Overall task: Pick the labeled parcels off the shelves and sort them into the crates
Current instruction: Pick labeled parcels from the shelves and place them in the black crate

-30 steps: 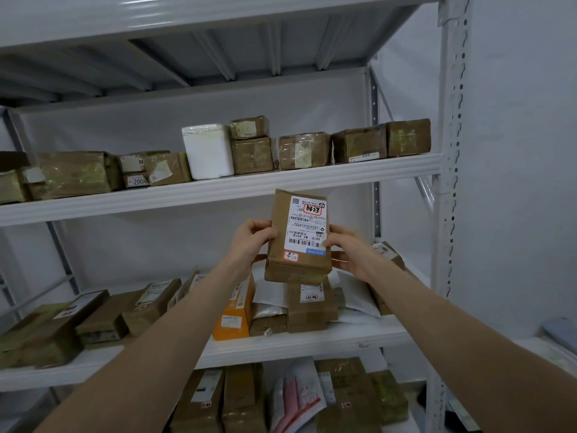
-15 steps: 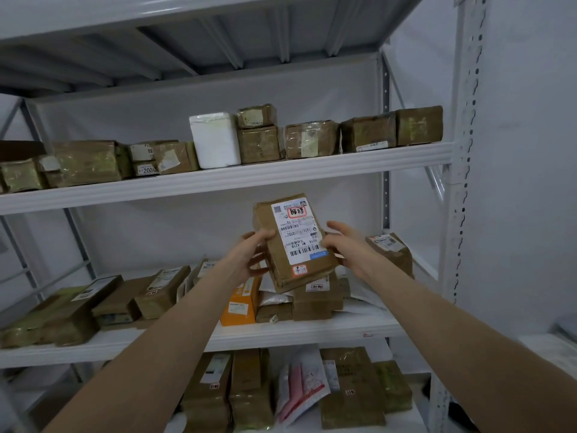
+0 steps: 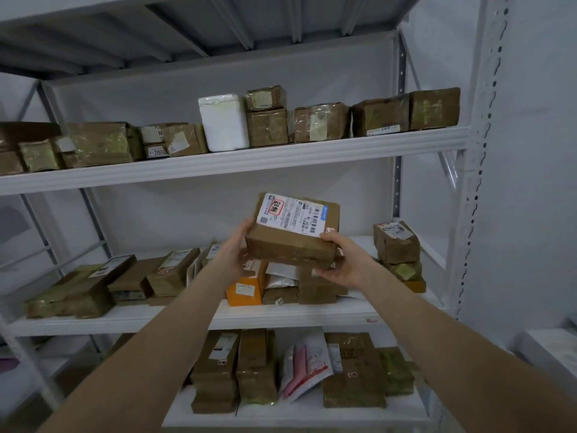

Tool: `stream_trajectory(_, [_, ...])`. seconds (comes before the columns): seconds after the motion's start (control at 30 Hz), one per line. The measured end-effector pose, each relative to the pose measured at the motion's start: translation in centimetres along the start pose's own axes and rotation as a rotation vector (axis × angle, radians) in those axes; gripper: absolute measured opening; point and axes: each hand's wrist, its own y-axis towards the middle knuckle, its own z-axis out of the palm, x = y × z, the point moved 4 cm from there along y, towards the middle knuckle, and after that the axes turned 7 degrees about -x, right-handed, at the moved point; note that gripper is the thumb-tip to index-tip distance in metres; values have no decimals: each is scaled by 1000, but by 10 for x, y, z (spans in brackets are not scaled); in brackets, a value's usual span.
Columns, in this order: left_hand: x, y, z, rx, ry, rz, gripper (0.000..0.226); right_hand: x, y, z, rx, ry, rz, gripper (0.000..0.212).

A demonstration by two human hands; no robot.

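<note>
Gripping the labeled parcel (image 3: 293, 234) between both hands (image 3: 343, 260).

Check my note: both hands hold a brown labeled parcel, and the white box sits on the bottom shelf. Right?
No. The head view shows the white box on the upper shelf, not the bottom one. The left hand and right hand do hold the brown labeled parcel.
</note>
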Motion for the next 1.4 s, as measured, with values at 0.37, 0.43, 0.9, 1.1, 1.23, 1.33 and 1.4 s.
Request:
stream_trajectory(0.37, [26, -5, -43, -139, -51, 70, 44, -43, 12, 23, 49, -128, 85, 68])
stream_trajectory(0.43, [39, -4, -52, -127, -79, 52, 28, -65, 11, 38, 98, -255, 145, 55])
stream_trajectory(0.9, [49, 6, -240, -240, 141, 94, 23, -173, 26, 194, 138, -491, 16, 39])
stream_trajectory(1.1, [45, 12, -355, -339, 121, 102, 38, -243, 25, 286, 202, -572, 25, 40])
stream_trajectory(1.23, [47, 8, -429, -409, 103, 70, 43, -294, 27, 343, 237, -603, 65, 47])
stream_trajectory(1.33, [48, 3, -478, -463, 63, 32, 43, -331, 27, 384, 276, -627, 99, 47])
stream_trajectory(1.4, [50, -1, -509, -512, 60, 20, 49, -355, 27, 409, 306, -640, 127, 45])
